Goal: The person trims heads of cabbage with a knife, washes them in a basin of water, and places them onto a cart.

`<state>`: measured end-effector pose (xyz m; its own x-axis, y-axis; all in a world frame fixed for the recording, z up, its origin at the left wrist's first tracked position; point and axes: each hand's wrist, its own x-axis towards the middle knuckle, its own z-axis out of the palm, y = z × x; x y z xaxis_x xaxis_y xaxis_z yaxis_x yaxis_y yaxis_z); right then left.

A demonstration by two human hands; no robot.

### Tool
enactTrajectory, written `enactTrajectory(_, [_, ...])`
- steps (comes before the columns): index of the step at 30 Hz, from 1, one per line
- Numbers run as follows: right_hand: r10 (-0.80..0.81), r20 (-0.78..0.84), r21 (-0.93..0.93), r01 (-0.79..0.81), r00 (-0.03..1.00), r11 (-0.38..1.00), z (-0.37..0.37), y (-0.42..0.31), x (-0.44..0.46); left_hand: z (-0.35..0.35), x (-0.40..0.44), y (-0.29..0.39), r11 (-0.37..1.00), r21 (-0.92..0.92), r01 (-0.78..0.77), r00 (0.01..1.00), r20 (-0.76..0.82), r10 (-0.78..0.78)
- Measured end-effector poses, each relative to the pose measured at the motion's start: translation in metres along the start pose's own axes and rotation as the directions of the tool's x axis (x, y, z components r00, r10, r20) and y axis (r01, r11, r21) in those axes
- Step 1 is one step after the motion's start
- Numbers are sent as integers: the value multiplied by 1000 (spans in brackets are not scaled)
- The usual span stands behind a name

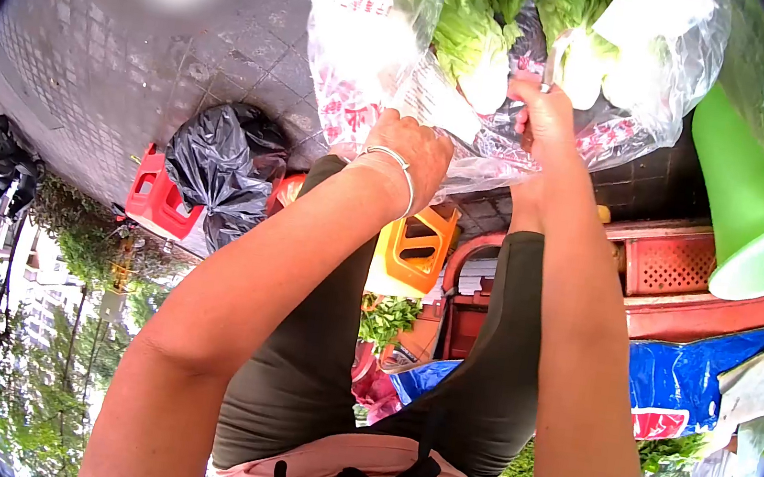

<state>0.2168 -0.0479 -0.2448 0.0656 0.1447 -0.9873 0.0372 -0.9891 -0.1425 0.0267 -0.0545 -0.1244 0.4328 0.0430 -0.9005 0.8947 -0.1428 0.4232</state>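
My left hand (408, 150), with a bracelet at the wrist, is closed on the near edge of a clear plastic bag (358, 52) printed in red. My right hand (547, 120), wearing a ring, is closed around what looks like a small knife (552, 63). Its thin blade points away from me, beside the pale stem of a leafy lettuce (582, 72). Another lettuce (475, 48) lies to the left of the blade. Both rest on the spread plastic, with dark plastic between them. My fingers hide most of the handle.
A red stool (160, 200) and a black plastic bag (219, 159) stand on the paved ground (266, 21) at left. A yellow stool (414, 252) is between my legs. At right are a green tub (747, 180), a red crate (672, 267) and a blue sheet (673, 373).
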Motion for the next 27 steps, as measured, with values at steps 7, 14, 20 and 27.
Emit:
enactTrajectory(7, [-339,-96,-740,160,936,653,22,72,30,5,23,10,1000,2,-2,1000,-19,3])
enactTrajectory(14, [-263,-63,-744,130,963,656,14,61,38,11,27,10,996,-52,78,988,140,-70])
enactTrajectory(20, [-318,77,-723,273,945,635,-22,23,6,19,22,-1,998,-38,46,990,132,-41])
enactTrajectory(27, [55,219,-349,26,974,937,-46,-46,-64,25,28,6,90,-995,-38,897,-74,-437])
